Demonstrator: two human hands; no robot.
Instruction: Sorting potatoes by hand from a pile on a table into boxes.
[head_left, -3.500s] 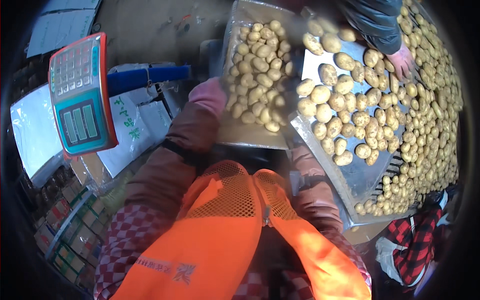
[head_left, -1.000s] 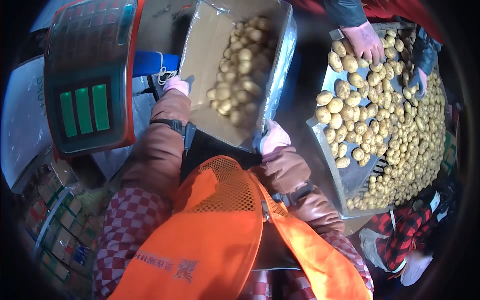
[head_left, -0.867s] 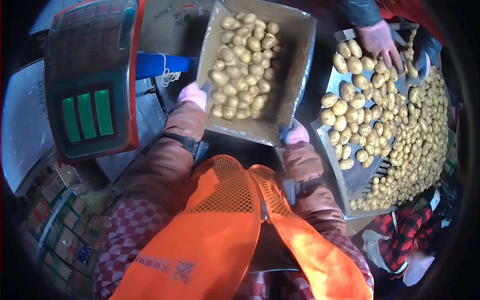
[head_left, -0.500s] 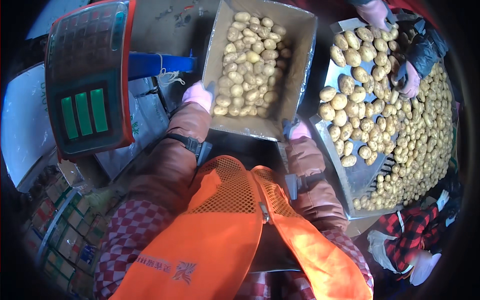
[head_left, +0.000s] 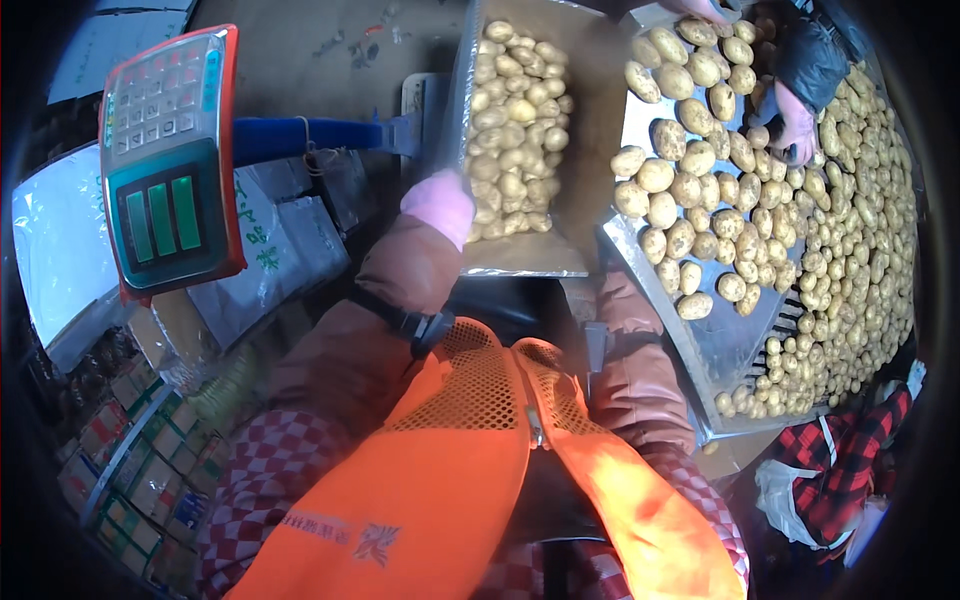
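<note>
A cardboard box (head_left: 577, 258) with a shiny plastic lining holds a heap of potatoes (head_left: 515, 125) ahead of me. My left hand (head_left: 440, 207), in a pink glove, grips the box's left wall near its front corner; its fingertips are hidden. My right forearm, in a brown sleeve (head_left: 628, 310), reaches up to the right side of the box. The right hand itself is out of sight behind the box's near right corner. Right beside the box stands a metal sorting tray (head_left: 725, 345) loaded with potatoes.
A scale with a keypad display (head_left: 168, 160) stands left on a blue arm (head_left: 305, 138). Another person's gloved hand (head_left: 793, 128) handles potatoes on the tray. Wrapped cartons (head_left: 265, 250) lie behind the scale. A person in a checked red shirt (head_left: 850, 460) is at lower right.
The box has shifted right and turned slightly, and my left hand went with it. My right hand, visible before at the box's corner, is now hidden. More of the scale's blue arm shows.
</note>
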